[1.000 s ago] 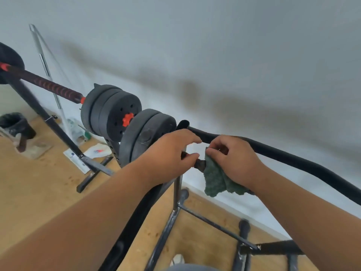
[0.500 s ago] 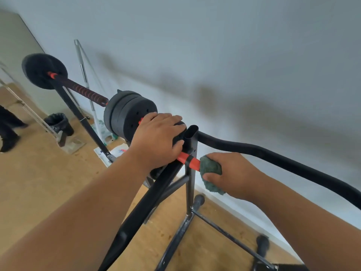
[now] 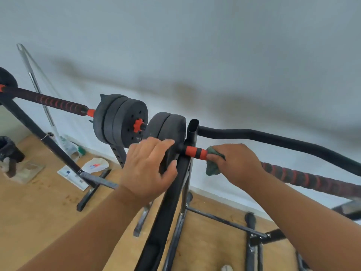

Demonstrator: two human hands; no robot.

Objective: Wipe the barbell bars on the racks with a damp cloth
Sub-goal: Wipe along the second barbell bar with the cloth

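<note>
A barbell bar (image 3: pixel 196 152) with a red and black grip lies across a black rack upright (image 3: pixel 192 132) in the middle of the view. My right hand (image 3: pixel 237 163) grips a dark green cloth (image 3: pixel 212 165) wrapped round this bar just right of the red section. My left hand (image 3: pixel 148 167) holds the black weight plates (image 3: pixel 170 124) at the bar's left end, thumb below and fingers on top. A second barbell (image 3: pixel 56 103) with black plates (image 3: pixel 119 118) and a red collar rests on another rack to the left.
A curved black padded rail (image 3: pixel 273 137) runs right behind the bar. Rack legs (image 3: pixel 224 222) spread over the wooden floor. A black bin (image 3: pixel 7 149), papers (image 3: pixel 93 165) and a metal pole (image 3: pixel 37 85) stand by the white wall at left.
My right hand has slid the cloth rightward along the bar, uncovering more of the red grip. My left hand stays on the plates. The camera has turned slightly.
</note>
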